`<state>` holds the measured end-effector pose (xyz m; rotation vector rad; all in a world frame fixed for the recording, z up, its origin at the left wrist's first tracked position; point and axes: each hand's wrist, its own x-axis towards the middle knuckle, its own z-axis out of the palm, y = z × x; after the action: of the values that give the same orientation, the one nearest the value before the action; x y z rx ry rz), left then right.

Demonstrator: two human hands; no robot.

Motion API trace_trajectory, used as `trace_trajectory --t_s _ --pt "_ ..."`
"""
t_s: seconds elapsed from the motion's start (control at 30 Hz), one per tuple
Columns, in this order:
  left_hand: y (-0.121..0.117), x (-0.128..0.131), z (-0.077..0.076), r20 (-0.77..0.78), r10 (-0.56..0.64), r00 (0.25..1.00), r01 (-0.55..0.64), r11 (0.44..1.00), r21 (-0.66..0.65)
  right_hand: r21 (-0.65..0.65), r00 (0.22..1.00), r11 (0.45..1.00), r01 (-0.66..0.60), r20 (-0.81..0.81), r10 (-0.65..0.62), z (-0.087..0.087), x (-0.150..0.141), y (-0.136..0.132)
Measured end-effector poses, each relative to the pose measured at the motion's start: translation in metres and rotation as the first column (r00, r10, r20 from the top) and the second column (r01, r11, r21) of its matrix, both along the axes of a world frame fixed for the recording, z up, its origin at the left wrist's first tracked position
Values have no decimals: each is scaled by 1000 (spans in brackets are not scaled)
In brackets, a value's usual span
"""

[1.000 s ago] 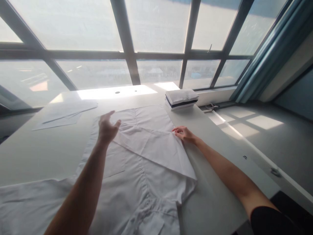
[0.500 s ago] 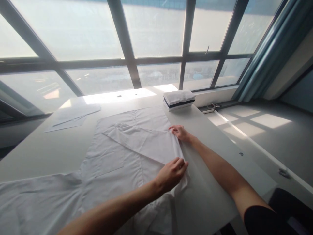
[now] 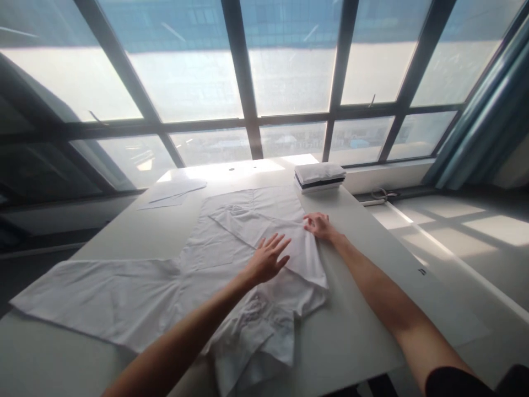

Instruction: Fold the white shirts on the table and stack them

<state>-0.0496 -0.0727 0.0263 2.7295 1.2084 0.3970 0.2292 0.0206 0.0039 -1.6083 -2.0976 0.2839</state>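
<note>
Broadly, dark-framed glass windows stand behind a wide white table, both cut off by the view. On the table lies a partly folded white cloth garment; the left forearm hides part of it, and its crumpled near end is hard to read. Beyond sits a stack of folded white and dark cloth. The left hand, fingers spread, holds nothing, contact unclear. The right hand curls at the garment's right edge, grip unclear.
</note>
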Motion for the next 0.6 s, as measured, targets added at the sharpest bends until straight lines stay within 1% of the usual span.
trace_trajectory --t_s 0.07,0.13,0.17,0.23,0.3,0.37,0.47,0.53,0.6 --pt "7 -15 -14 -126 66 990 -69 997 -17 30 999 998 51 18 -51 4 -15 -6" --pt "9 -23 -26 -181 84 980 -89 996 -21 55 997 996 65 28 -67 5 -42 -17" --pt "10 -25 -30 -186 82 979 -86 996 -11 55 998 997 51 38 -53 3 -59 -24" --pt "9 -26 -35 -180 78 980 -76 997 19 29 997 999 -16 75 14 -3 -88 -40" --pt "9 -25 -37 -173 84 981 -78 996 45 -78 985 995 -60 159 72 -12 -101 -53" --pt "9 -24 -37 -168 90 982 -81 995 62 -131 974 991 -42 214 69 -21 -92 -59" --pt "8 -24 -35 -163 87 983 -76 995 68 -140 968 988 68 250 -31 -27 -48 -55" --pt "7 -24 -34 -156 80 985 -70 995 68 -126 970 986 106 232 -75 -27 -21 -49" --pt "7 -24 -33 -148 78 986 -68 995 72 -108 976 985 134 189 -111 -23 -7 -46"
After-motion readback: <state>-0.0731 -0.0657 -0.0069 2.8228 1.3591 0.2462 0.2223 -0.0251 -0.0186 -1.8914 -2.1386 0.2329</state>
